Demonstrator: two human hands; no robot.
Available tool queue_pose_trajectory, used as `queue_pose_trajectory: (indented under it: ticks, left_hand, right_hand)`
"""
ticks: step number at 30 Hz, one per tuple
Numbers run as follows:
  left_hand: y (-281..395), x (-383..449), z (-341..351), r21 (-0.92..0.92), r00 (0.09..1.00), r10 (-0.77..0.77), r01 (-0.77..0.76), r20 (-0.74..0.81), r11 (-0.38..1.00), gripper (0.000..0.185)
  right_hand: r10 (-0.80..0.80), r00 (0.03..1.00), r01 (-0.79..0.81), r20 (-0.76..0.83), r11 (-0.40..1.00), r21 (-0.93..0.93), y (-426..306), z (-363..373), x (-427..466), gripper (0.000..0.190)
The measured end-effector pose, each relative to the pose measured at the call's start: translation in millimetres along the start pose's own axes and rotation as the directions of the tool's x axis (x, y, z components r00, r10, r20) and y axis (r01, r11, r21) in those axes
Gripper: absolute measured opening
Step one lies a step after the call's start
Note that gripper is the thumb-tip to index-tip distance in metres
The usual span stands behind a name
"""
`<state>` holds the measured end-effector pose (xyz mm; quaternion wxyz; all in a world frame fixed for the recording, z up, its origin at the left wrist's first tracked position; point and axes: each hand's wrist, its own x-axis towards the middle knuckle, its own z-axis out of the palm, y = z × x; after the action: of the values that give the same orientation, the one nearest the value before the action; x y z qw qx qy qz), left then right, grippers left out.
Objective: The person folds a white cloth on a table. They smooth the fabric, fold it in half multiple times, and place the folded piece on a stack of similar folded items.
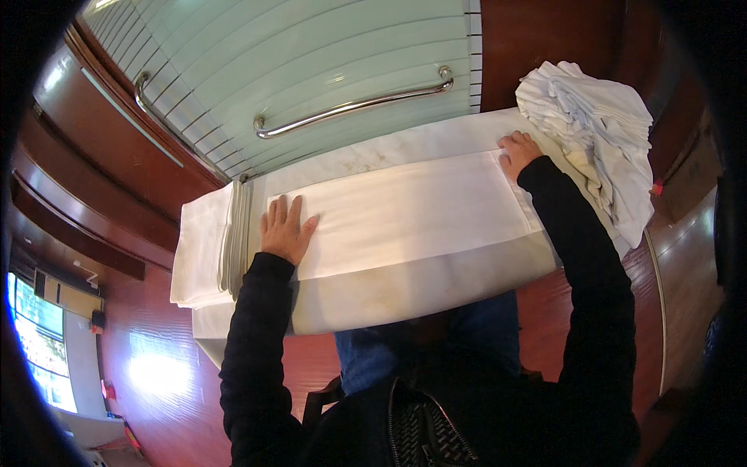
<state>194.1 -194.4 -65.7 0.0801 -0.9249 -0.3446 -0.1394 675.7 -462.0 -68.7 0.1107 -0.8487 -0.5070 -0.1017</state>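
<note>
A long white cloth (402,204), folded into a flat strip, lies lengthwise across the padded white work surface (420,286) before me. My left hand (286,229) rests palm down on the strip's left end with its fingers apart. At the far right corner, my right hand (518,153) touches the cloth's end, its fingers slightly bent and the thumb apart. Whether those fingertips pinch any fabric is hard to see. A neat stack of folded white cloths (207,245) sits just left of my left hand. Right of my right hand is a crumpled heap of white cloths (595,128).
Along the far side stands a pale green glass panel (362,58) with a metal bar handle (356,108). Dark reddish wood panelling (111,122) rises at the left. My legs in blue jeans (367,356) are under the near edge, above a shiny red floor (134,315).
</note>
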Motion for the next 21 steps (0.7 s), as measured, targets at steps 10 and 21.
queue_pose_trajectory:
  ticks: [10,21]
  left_hand:
    - [-23,5,-30,0.078,0.933,-0.356,0.351,0.052,0.933,0.067]
    - [-50,7,-44,-0.142,0.847,-0.444,0.497,0.291,0.856,0.05]
  right_hand:
    - [0.101,0.976,-0.101,0.191,0.995,-0.011,15,-8,27,0.032]
    - [0.213,0.964,-0.264,0.157,0.72,0.642,59,15,7,0.034]
